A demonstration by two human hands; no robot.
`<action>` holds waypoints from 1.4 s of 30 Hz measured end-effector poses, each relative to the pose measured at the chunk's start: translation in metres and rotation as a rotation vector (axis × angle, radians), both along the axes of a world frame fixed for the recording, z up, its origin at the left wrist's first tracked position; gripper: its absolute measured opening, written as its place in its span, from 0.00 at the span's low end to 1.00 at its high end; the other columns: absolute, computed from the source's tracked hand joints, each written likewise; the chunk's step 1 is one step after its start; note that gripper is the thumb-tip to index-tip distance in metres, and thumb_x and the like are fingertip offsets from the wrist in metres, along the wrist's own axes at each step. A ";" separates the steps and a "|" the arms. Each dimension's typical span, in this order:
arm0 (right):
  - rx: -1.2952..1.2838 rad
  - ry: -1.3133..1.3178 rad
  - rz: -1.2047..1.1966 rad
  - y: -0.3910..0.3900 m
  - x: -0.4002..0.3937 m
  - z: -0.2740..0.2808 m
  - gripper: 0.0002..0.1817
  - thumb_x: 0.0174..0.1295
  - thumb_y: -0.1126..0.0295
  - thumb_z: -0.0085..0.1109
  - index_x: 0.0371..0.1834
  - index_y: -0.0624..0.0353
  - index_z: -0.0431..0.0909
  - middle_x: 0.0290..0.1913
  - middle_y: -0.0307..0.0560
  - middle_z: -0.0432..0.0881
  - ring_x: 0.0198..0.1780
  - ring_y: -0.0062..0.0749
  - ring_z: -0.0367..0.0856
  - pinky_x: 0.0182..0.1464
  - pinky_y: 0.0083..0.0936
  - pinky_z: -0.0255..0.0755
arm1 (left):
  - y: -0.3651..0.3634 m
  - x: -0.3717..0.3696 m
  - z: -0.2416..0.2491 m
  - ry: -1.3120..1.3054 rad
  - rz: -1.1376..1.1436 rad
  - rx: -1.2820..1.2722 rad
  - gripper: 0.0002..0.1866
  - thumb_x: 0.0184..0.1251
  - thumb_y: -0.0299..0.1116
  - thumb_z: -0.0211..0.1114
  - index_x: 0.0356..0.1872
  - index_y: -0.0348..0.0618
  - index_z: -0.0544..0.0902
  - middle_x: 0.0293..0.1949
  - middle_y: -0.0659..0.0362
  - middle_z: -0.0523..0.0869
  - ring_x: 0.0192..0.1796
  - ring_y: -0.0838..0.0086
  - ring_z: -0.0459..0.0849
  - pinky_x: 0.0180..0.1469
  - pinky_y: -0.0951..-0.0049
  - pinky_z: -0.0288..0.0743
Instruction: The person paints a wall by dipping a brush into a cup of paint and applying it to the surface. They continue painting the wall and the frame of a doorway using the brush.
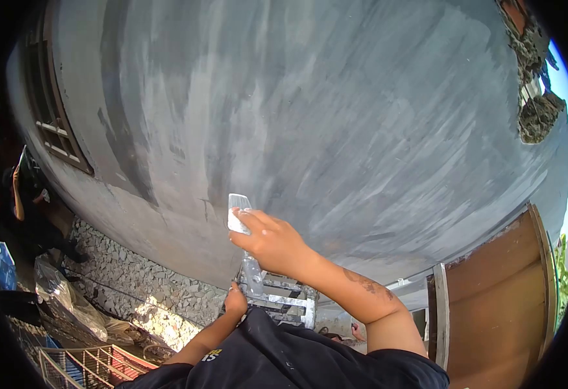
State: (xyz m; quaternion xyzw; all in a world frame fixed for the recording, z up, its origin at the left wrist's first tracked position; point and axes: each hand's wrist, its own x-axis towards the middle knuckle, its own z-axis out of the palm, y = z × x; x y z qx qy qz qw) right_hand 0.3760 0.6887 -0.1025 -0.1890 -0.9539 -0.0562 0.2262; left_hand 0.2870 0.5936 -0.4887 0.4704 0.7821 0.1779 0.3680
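Observation:
My right hand (272, 245) is raised in front of the grey wall (336, 129), its fingers closed around a putty knife (239, 203). White paste coats part of the broad blade, and specks of it are on my fingers. Lower down, close to my body, is my left hand (235, 301), its fingers curled. A flat grey, smeared piece (253, 277) lies just beside it, below my right wrist; I cannot tell whether my left hand grips it. Pale and dark streaks sweep across the wall.
A paint-spattered ladder (290, 301) stands below me. Gravel (118, 259) runs along the wall's foot. At left are a barred window (57, 133), another person (34, 211) and a wire cage (79, 369). A brown panel (498, 298) stands at right.

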 end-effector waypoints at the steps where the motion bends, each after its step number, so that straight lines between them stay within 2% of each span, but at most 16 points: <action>1: 0.004 0.043 0.006 -0.003 -0.001 -0.003 0.15 0.53 0.72 0.62 0.45 0.55 0.83 0.66 0.58 0.76 0.60 0.48 0.81 0.53 0.35 0.82 | 0.003 0.005 0.020 -0.033 0.017 0.064 0.14 0.79 0.31 0.46 0.57 0.34 0.69 0.48 0.33 0.83 0.52 0.38 0.83 0.53 0.42 0.75; 2: -0.047 0.097 0.024 -0.007 0.000 -0.017 0.14 0.52 0.73 0.63 0.43 0.55 0.83 0.65 0.59 0.77 0.59 0.48 0.80 0.54 0.36 0.81 | -0.005 0.011 0.045 -0.153 0.093 0.123 0.16 0.77 0.33 0.50 0.58 0.34 0.70 0.49 0.33 0.84 0.53 0.38 0.83 0.54 0.45 0.75; 5: -0.379 0.155 -0.022 -0.026 0.024 -0.085 0.15 0.49 0.75 0.66 0.42 0.55 0.84 0.65 0.55 0.77 0.58 0.48 0.81 0.56 0.37 0.79 | -0.001 0.020 0.045 -0.018 -0.048 0.225 0.19 0.75 0.37 0.55 0.59 0.34 0.70 0.50 0.33 0.83 0.53 0.38 0.83 0.54 0.48 0.76; 9: -0.729 0.272 -0.217 -0.060 0.092 -0.149 0.14 0.54 0.79 0.63 0.44 0.57 0.82 0.60 0.53 0.80 0.55 0.49 0.83 0.53 0.37 0.80 | 0.006 0.001 -0.044 -0.057 -0.295 0.362 0.23 0.75 0.41 0.58 0.60 0.32 0.69 0.50 0.32 0.83 0.53 0.39 0.83 0.55 0.49 0.75; 11: -1.064 0.548 -0.184 -0.081 0.127 -0.191 0.08 0.59 0.79 0.60 0.41 0.60 0.83 0.51 0.50 0.84 0.52 0.49 0.84 0.55 0.38 0.77 | 0.011 0.002 -0.061 -0.078 -0.088 0.321 0.23 0.78 0.40 0.54 0.61 0.29 0.68 0.50 0.31 0.82 0.54 0.39 0.82 0.56 0.47 0.73; 12: -1.065 0.600 -0.280 -0.094 0.143 -0.209 0.07 0.60 0.79 0.59 0.40 0.61 0.83 0.48 0.49 0.85 0.51 0.48 0.84 0.55 0.37 0.76 | 0.013 0.008 -0.024 0.034 -0.092 0.086 0.21 0.80 0.37 0.49 0.61 0.27 0.68 0.50 0.29 0.82 0.55 0.36 0.81 0.55 0.46 0.73; 15: -1.081 0.700 -0.502 -0.129 0.180 -0.250 0.05 0.61 0.77 0.59 0.38 0.62 0.83 0.44 0.49 0.86 0.51 0.46 0.84 0.56 0.36 0.76 | 0.016 0.008 -0.045 0.164 -0.039 0.201 0.16 0.74 0.28 0.55 0.57 0.30 0.68 0.43 0.34 0.85 0.47 0.42 0.86 0.46 0.49 0.76; 20: -1.086 0.807 -0.733 -0.170 0.210 -0.271 0.05 0.62 0.75 0.60 0.38 0.60 0.84 0.43 0.50 0.87 0.49 0.44 0.85 0.56 0.33 0.76 | 0.019 -0.008 -0.081 0.251 -0.122 0.172 0.16 0.72 0.21 0.50 0.58 0.30 0.67 0.45 0.35 0.85 0.49 0.43 0.86 0.49 0.49 0.76; 24: -1.067 0.951 -0.791 -0.177 0.207 -0.263 0.07 0.64 0.73 0.60 0.41 0.59 0.86 0.44 0.49 0.88 0.48 0.39 0.86 0.55 0.32 0.76 | 0.019 -0.007 -0.074 0.226 -0.104 0.179 0.17 0.70 0.18 0.49 0.59 0.31 0.67 0.47 0.36 0.85 0.51 0.43 0.86 0.50 0.49 0.76; 29: -1.174 1.136 -1.139 -0.155 0.234 -0.239 0.10 0.68 0.71 0.60 0.49 0.60 0.85 0.45 0.45 0.88 0.50 0.31 0.86 0.55 0.28 0.78 | 0.025 -0.005 -0.074 0.210 -0.089 0.149 0.17 0.70 0.18 0.49 0.59 0.30 0.67 0.47 0.35 0.85 0.51 0.43 0.86 0.51 0.49 0.76; 30: -1.246 1.528 -0.996 -0.149 0.240 -0.256 0.12 0.70 0.71 0.58 0.53 0.63 0.82 0.48 0.47 0.86 0.50 0.34 0.86 0.54 0.29 0.81 | 0.024 -0.009 -0.087 0.164 -0.073 0.214 0.20 0.69 0.17 0.49 0.62 0.29 0.66 0.48 0.34 0.84 0.50 0.43 0.86 0.51 0.48 0.76; 31: -1.256 1.519 -0.978 -0.144 0.248 -0.261 0.12 0.70 0.71 0.58 0.53 0.63 0.82 0.48 0.47 0.86 0.50 0.34 0.86 0.54 0.29 0.81 | 0.023 -0.009 -0.084 0.170 -0.055 0.218 0.20 0.69 0.17 0.49 0.62 0.29 0.66 0.48 0.34 0.84 0.50 0.43 0.86 0.51 0.48 0.76; 33: -1.164 1.972 -0.925 -0.134 0.274 -0.267 0.13 0.72 0.71 0.55 0.55 0.65 0.79 0.52 0.49 0.83 0.52 0.36 0.85 0.52 0.30 0.83 | 0.020 -0.007 -0.075 0.162 -0.084 0.179 0.23 0.68 0.16 0.50 0.65 0.28 0.64 0.49 0.35 0.85 0.51 0.43 0.86 0.52 0.49 0.76; 35: -1.131 2.183 -0.928 -0.120 0.305 -0.277 0.14 0.72 0.72 0.54 0.59 0.62 0.76 0.54 0.49 0.81 0.53 0.36 0.84 0.54 0.30 0.82 | 0.017 -0.009 -0.079 0.223 -0.115 0.228 0.24 0.70 0.18 0.52 0.66 0.28 0.63 0.48 0.35 0.85 0.50 0.43 0.86 0.52 0.50 0.77; 39: -0.808 2.327 -0.952 -0.085 0.366 -0.258 0.16 0.73 0.73 0.51 0.62 0.59 0.73 0.57 0.49 0.79 0.55 0.36 0.83 0.58 0.32 0.79 | 0.018 -0.006 -0.067 0.257 -0.088 0.206 0.23 0.73 0.22 0.53 0.67 0.28 0.63 0.44 0.34 0.86 0.49 0.42 0.86 0.51 0.51 0.77; 42: -0.561 2.312 -0.781 -0.055 0.412 -0.196 0.16 0.73 0.72 0.51 0.61 0.62 0.72 0.58 0.52 0.79 0.58 0.38 0.82 0.59 0.34 0.79 | 0.016 -0.008 -0.072 0.229 -0.128 0.216 0.20 0.74 0.22 0.52 0.64 0.29 0.64 0.42 0.32 0.85 0.48 0.39 0.85 0.49 0.48 0.74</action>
